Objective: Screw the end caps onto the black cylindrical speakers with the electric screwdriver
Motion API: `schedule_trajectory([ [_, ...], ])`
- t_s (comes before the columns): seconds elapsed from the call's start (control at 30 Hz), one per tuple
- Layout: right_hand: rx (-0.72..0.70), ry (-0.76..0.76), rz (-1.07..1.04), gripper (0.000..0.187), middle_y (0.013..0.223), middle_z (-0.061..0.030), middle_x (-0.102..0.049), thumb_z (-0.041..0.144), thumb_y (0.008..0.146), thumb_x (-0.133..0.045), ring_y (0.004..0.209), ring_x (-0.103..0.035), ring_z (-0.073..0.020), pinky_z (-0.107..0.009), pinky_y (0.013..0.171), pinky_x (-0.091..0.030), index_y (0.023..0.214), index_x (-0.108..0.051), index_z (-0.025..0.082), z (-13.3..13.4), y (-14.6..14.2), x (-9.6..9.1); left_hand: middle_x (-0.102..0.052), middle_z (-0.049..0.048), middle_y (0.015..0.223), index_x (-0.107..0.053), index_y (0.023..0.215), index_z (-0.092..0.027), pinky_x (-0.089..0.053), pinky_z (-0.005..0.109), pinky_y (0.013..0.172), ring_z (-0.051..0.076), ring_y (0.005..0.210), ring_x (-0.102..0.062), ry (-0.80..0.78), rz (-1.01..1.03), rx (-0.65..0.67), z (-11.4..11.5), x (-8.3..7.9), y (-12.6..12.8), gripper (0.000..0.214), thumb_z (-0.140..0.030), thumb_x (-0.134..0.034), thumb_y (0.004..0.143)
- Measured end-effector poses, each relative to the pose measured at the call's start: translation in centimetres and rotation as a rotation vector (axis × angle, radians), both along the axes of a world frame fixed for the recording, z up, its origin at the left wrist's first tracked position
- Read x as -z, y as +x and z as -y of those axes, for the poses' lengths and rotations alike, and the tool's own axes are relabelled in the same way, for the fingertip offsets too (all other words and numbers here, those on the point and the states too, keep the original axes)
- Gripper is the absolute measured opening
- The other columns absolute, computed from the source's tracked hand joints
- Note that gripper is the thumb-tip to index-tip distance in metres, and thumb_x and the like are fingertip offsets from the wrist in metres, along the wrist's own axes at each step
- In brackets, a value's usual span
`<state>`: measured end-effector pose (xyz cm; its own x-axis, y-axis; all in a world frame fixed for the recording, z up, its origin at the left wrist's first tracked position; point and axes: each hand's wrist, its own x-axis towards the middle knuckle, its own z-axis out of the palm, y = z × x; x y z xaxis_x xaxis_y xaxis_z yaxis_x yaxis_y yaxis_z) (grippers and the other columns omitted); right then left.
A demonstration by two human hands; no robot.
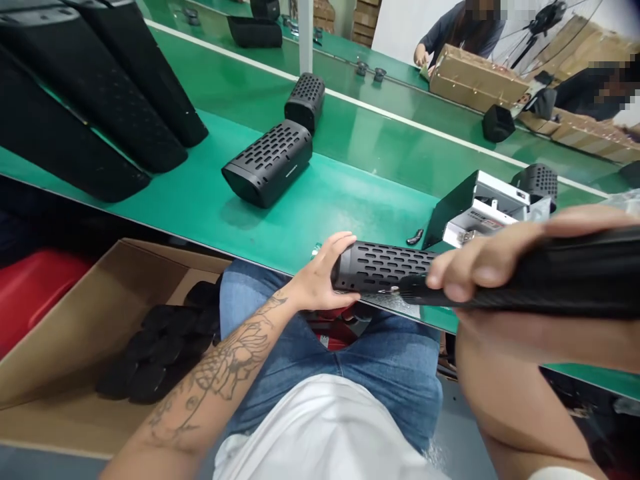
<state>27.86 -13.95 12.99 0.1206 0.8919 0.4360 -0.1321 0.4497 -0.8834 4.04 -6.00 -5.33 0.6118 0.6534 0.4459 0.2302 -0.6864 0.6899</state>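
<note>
A green worktop runs across the view, with a white stripe along its far side. At the top left, three long black shells lie side by side on it, slanting toward the near edge. Below the near edge, on the person's left, an open cardboard box holds a heap of black parts, and a red crate sits just beside it. On the far side a co-worker's hand rests at a brown carton. In the middle of the worktop lies a black speaker with a slotted face, and a smaller speaker stands just behind it. To the right an open black and white case sits near the front edge. Over that edge, above the person's lap, the slotted black tube is held level. The left hand is wrapped round its left end, fingers on top and thumb below. The right hand is clenched round a dark ribbed tool, whose tip meets the tube's lower side. A small black piece lies on the worktop just behind the tube.
</note>
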Motion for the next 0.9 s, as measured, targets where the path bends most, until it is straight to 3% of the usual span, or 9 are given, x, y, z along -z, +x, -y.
schedule_trajectory([
  [0.03,-0.005,0.017,0.013,0.037,0.072,-0.0011,-0.071,0.064,0.086,-0.087,0.054,-0.067,-0.0255,-0.052,0.059,-0.065,0.104,-0.079,0.032,-0.3,-1.9,0.1,-0.035,0.0221,0.172,-0.022,0.170,-0.023,-0.035,0.059,0.136,0.037,0.166,-0.034,0.009,0.020,-0.006,0.0,0.2,0.1,0.108,-0.040,-0.085,0.083],
  [0.1,-0.006,0.073,-0.022,0.039,0.070,-0.0002,-0.068,0.067,0.091,-0.080,0.051,-0.064,-0.0222,-0.046,0.057,-0.062,0.106,-0.079,0.031,-1.2,-5.0,0.7,-0.038,0.0215,0.169,-0.025,0.168,-0.023,-0.036,0.057,0.135,0.036,0.164,-0.038,0.015,0.048,-0.011,0.0,0.3,0.3,0.105,-0.040,-0.085,0.083],
  [0.2,-0.013,0.085,-0.066,0.055,0.064,0.0007,-0.065,0.081,0.087,-0.074,0.048,-0.060,-0.0207,-0.040,0.051,-0.057,0.103,-0.077,0.028,-2.4,-7.3,1.8,-0.039,0.0211,0.169,-0.026,0.168,-0.024,-0.038,0.058,0.134,0.036,0.163,-0.038,-0.013,0.027,-0.005,0.1,0.2,0.3,0.105,-0.044,-0.085,0.084],
  [0.37,-0.076,0.006,-0.066,0.062,0.064,-0.0010,-0.068,0.080,0.072,-0.088,0.051,-0.064,-0.0243,-0.041,0.050,-0.057,0.099,-0.078,0.025,-3.0,-7.1,2.7,-0.039,0.0203,0.170,-0.026,0.168,-0.024,-0.041,0.055,0.132,0.035,0.162,-0.041,-0.059,0.000,0.002,0.1,0.0,0.3,0.105,-0.045,-0.086,0.084],
  [0.57,-0.113,0.010,-0.055,0.058,0.065,-0.0015,-0.069,0.078,0.070,-0.091,0.047,-0.062,-0.0240,-0.043,0.049,-0.056,0.092,-0.078,0.025,-2.9,-7.2,3.4,-0.041,0.0194,0.167,-0.030,0.165,-0.023,-0.046,0.048,0.129,0.032,0.157,-0.048,-0.051,0.025,0.014,0.1,0.0,0.4,0.103,-0.043,-0.087,0.082],
  [0.9,-0.170,-0.006,0.006,0.054,0.066,0.0010,-0.065,0.080,0.076,-0.085,0.047,-0.059,-0.0230,-0.042,0.047,-0.051,0.094,-0.075,0.029,-3.1,-7.0,3.8,-0.042,0.0192,0.168,-0.033,0.164,-0.023,-0.046,0.051,0.128,0.034,0.158,-0.047,-0.080,-0.028,0.000,0.1,-0.5,0.4,0.102,-0.047,-0.087,0.082],
])
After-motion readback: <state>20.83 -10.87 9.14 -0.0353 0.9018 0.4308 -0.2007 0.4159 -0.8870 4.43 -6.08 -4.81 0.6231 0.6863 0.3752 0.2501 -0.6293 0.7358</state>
